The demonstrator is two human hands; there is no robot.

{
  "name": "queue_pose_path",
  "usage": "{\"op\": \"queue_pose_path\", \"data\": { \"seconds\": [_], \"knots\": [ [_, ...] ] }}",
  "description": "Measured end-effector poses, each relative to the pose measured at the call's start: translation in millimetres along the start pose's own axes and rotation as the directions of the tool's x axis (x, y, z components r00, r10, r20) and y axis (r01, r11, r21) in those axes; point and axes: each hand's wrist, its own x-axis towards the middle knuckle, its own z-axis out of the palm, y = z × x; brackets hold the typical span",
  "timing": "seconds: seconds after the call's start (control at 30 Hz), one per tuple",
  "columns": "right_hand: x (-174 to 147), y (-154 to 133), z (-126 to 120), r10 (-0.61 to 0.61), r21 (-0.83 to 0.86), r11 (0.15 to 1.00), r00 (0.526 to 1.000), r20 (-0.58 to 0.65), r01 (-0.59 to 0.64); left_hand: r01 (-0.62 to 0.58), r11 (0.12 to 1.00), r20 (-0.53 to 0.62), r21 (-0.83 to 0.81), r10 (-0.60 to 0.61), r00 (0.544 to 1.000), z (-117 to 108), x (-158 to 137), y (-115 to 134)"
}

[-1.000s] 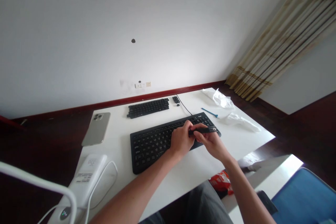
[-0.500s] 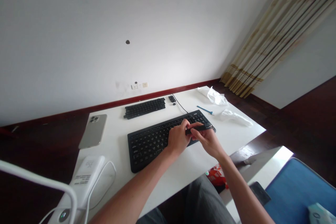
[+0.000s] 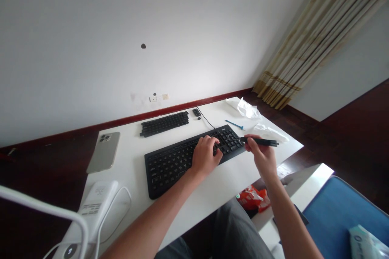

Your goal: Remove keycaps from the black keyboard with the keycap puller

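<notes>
A black keyboard (image 3: 170, 166) lies on the white desk, many of its key positions bare of caps. My left hand (image 3: 206, 153) rests on its right half, fingers bent and apart from the thumb, holding nothing visible. Just beyond the keyboard's right end, my right hand (image 3: 261, 154) grips a slim black keycap puller (image 3: 261, 141). Its thin wire prongs point left over the number pad. Behind the keyboard, rows of loose black keycaps (image 3: 164, 124) are laid out, with a smaller keycap group (image 3: 196, 112) to their right.
A phone (image 3: 105, 151) lies face down at the desk's left, near a white power strip (image 3: 95, 206) with cables. Toward the right are a blue stick-like tool (image 3: 234, 124) and crumpled white plastic (image 3: 244, 108). A blue-topped seat (image 3: 346, 218) stands at lower right.
My right hand has moved right, away from my left hand, with the keycap puller. My left hand has opened its fingers and stays on the keyboard. The view has shifted slightly.
</notes>
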Motion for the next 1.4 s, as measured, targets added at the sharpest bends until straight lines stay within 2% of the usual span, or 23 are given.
{"op": "queue_pose_path", "data": {
  "seconds": [0.1,0.23,0.4,0.6,0.9,1.03,1.33,1.4],
  "knots": [
    [-5,-1,-18,-0.005,-0.128,0.992,0.999,0.050,0.011,-0.059,0.991,0.094,0.119,0.048,0.994,1,-6,6],
    [-22,-5,-21,0.009,-0.235,0.972,0.989,0.150,0.027,-0.081,0.973,0.145,0.217,0.049,0.988,3,-11,10],
    [-34,-4,-14,0.005,-0.270,0.961,0.971,0.240,0.062,-0.082,0.977,0.183,0.198,0.046,0.982,3,-10,8],
    [-33,6,-13,0.023,-0.294,0.953,0.958,0.286,0.065,-0.044,0.987,0.209,0.153,0.011,0.978,3,-8,6],
    [-8,3,-7,0.068,-0.359,0.930,0.919,0.388,0.082,-0.035,0.987,0.173,0.157,0.008,0.985,1,-8,8],
    [-4,5,0,0.062,-0.321,0.941,0.874,0.482,0.110,-0.051,0.983,0.180,0.176,0.018,0.983,2,-9,8],
    [-2,12,18,0.054,-0.249,0.965,0.866,0.497,0.083,-0.076,0.983,0.197,0.164,0.042,0.979,0,-7,7],
    [-1,13,16,0.031,-0.215,0.971,0.844,0.536,0.101,-0.071,0.986,0.203,0.153,0.039,0.979,0,-6,7]
  ]
}}
